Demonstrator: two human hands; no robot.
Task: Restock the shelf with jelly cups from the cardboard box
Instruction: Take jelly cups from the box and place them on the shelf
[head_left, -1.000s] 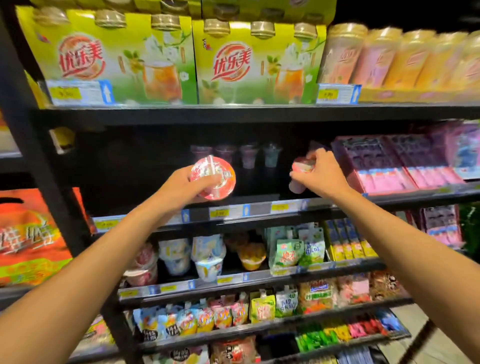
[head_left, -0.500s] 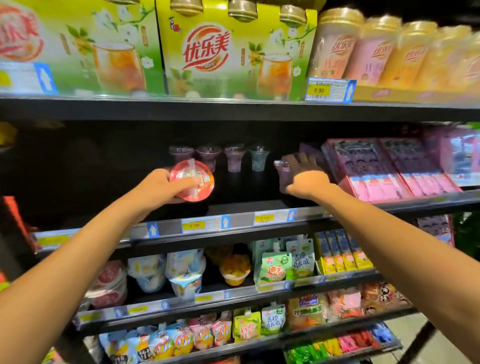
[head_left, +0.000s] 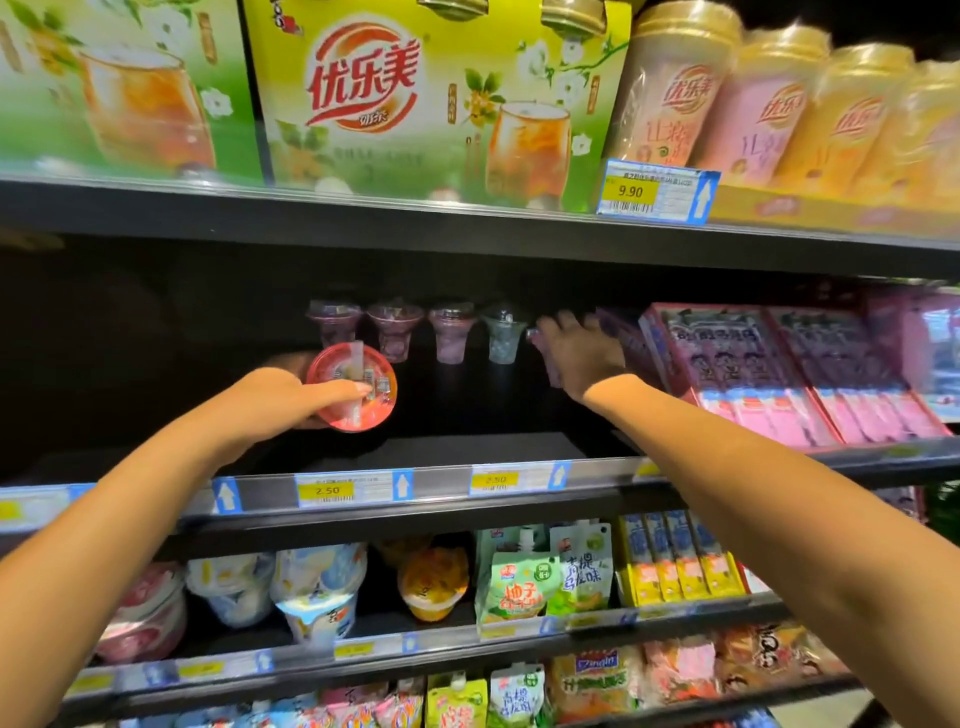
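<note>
Your left hand (head_left: 278, 397) grips the red-lidded jelly cup (head_left: 337, 366) by its rim, probably light and slick; your right hand's (head_left: 584, 358) hold is too blurred to judge.

Head view: a row of four jelly cups (head_left: 449, 332) stands upright at the back of the dark shelf (head_left: 467, 452). In front of the row's left end, the left hand (head_left: 280, 402) holds a red-lidded jelly cup (head_left: 352, 387) tipped with its lid toward the camera, thumb across the lid; just beside the row's right end, the right hand (head_left: 582, 353) grips a pinkish jelly cup (head_left: 551, 364), largely hidden by the hand. Right of the row lie pink flat boxes (head_left: 779, 374), above it milk-tea cartons (head_left: 415, 104), below it a price tag reading 2.50 (head_left: 345, 488).
</note>
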